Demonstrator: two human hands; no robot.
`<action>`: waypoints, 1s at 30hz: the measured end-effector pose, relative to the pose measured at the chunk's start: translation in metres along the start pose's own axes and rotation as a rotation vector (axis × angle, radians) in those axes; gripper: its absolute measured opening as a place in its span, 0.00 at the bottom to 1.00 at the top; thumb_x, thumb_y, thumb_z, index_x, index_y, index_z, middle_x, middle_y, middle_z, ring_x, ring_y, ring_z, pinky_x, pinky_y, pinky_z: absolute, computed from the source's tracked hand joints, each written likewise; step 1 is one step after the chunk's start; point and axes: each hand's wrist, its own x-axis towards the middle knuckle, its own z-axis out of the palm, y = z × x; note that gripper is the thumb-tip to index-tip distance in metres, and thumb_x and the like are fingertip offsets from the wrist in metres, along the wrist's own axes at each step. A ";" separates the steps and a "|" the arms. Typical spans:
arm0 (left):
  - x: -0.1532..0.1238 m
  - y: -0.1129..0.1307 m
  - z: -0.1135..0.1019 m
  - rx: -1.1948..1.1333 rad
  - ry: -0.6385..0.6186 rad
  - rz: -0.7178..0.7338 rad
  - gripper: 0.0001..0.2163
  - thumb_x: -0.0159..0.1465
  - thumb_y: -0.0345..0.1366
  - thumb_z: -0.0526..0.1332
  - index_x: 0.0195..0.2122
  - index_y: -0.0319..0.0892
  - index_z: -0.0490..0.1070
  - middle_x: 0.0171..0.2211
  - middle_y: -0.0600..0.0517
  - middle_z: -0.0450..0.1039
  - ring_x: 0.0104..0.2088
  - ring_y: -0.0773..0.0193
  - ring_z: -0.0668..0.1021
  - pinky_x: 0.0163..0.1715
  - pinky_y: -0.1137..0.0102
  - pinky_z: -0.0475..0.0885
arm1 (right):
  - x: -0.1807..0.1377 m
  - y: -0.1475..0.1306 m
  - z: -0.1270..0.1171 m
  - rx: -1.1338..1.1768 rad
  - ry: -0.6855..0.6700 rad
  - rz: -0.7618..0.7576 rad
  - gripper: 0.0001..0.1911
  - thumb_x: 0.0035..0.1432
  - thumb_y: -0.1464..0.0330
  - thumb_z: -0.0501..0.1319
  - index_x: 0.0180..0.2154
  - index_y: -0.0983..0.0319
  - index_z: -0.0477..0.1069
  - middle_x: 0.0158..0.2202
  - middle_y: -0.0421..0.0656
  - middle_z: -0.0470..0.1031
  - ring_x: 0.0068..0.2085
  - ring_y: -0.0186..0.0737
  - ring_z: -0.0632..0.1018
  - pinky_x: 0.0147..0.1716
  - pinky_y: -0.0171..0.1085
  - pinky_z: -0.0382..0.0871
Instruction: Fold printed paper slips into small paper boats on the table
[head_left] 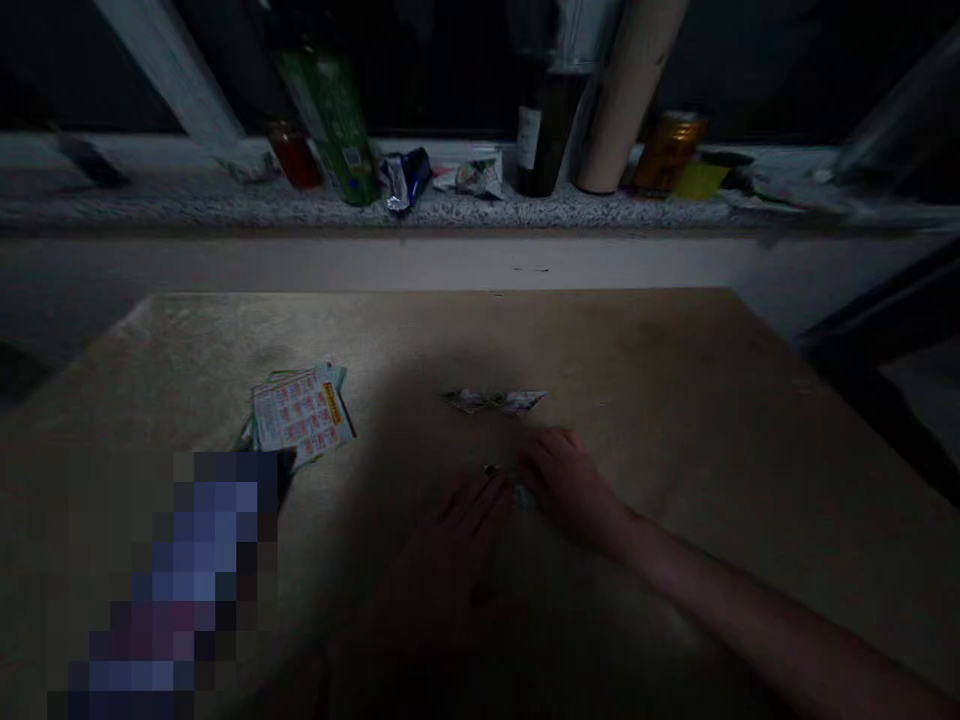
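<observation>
The left hand (459, 540) and the right hand (571, 488) are lying low on the counter (712, 420), near its middle. Their fingertips are meeting over a small pale scrap (523, 493) that is sitting between them. The light is too dim to tell whether either grip is clenching the scrap or only resting on it. As a judgement, the hands are working the scrap flat or folding it where it lies. Any further handling is calling for fine fingertip work, since the piece is tiny and hard to see.

At the near left, a blurred patch (187, 580) is hiding whatever lies there. Beyond it, a stack of printed sheets (301, 415) is lying well apart from the hands. Just beyond the right hand, a folded paper (493, 401) is resting flat.

The right half of the counter is offering bare room, and its right and far edges are lying well clear of the hands. Farther back, a sill (187, 205) is carrying a green bottle (334, 120), a dark bottle (544, 130), a roll (626, 90) and a can (667, 150).
</observation>
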 end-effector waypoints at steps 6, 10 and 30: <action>-0.001 0.002 -0.005 -0.046 0.018 -0.006 0.39 0.63 0.55 0.51 0.66 0.37 0.36 0.66 0.44 0.40 0.65 0.53 0.47 0.62 0.56 0.39 | -0.002 0.002 0.000 0.023 0.034 -0.025 0.03 0.60 0.73 0.57 0.35 0.64 0.70 0.34 0.45 0.72 0.37 0.43 0.71 0.40 0.41 0.62; -0.001 0.000 -0.004 -0.054 0.014 -0.009 0.39 0.62 0.54 0.52 0.66 0.38 0.36 0.66 0.44 0.41 0.65 0.54 0.47 0.63 0.57 0.39 | 0.000 0.000 0.000 0.019 0.045 -0.038 0.04 0.60 0.73 0.57 0.35 0.63 0.70 0.34 0.44 0.72 0.37 0.42 0.71 0.40 0.40 0.61; -0.001 -0.007 0.001 -0.058 0.029 -0.028 0.39 0.62 0.54 0.53 0.66 0.40 0.37 0.67 0.47 0.40 0.65 0.54 0.47 0.62 0.57 0.41 | 0.002 0.001 0.012 -0.165 0.025 -0.121 0.05 0.61 0.75 0.56 0.35 0.63 0.69 0.34 0.45 0.72 0.37 0.43 0.70 0.40 0.41 0.58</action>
